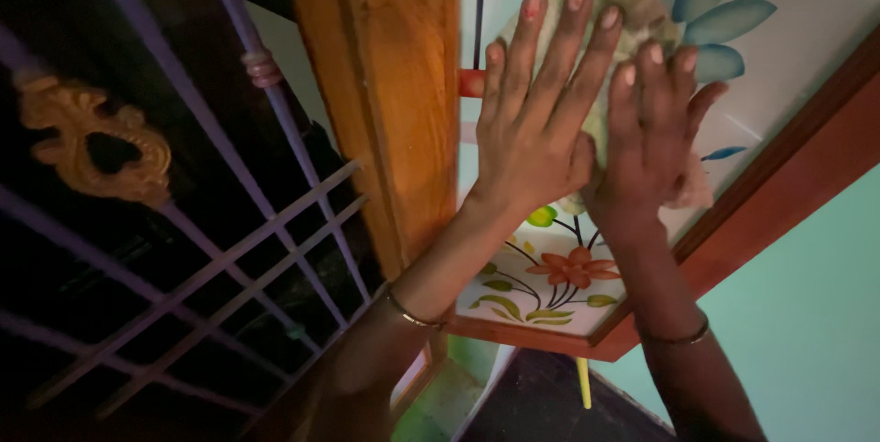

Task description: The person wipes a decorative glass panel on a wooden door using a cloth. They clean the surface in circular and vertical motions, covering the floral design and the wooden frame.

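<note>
Head view, single frame. You are pressing both hands flat against a pale yellow-green cloth (612,2) that is lying on a white panel (788,48) printed with flowers and leaves.

Left hand (536,126): its fingers (576,29) are lying open and spread, pointing toward the panel's top edge, with the palm down on the cloth's left part. They are not gripping anything; they are only pushing on the fabric. A thin bangle (411,314) is sitting on this wrist.

Right hand (653,144): its fingers (655,75) are also lying open and extended, held closer together, covering the cloth's right part. The thumb sides of the two hands are touching or nearly touching; you cannot tell which. A second bangle (676,337) is showing on the right wrist.

Cloth position: it is sitting in the upper half of the panel, mostly hidden under your hands, with a rumpled edge sticking out above the fingertips and a bit showing below the right palm.

Surroundings: an orange printed flower (576,268) is lying near the panel's lower edge, just beside your left forearm. A reddish-brown frame (779,194) is running along the panel's right edge. A varnished wooden post (394,84) is bordering the panel's left edge. Beyond the post, a purple metal grille (266,185) with a gold ornament (92,139) is standing in shadow.
</note>
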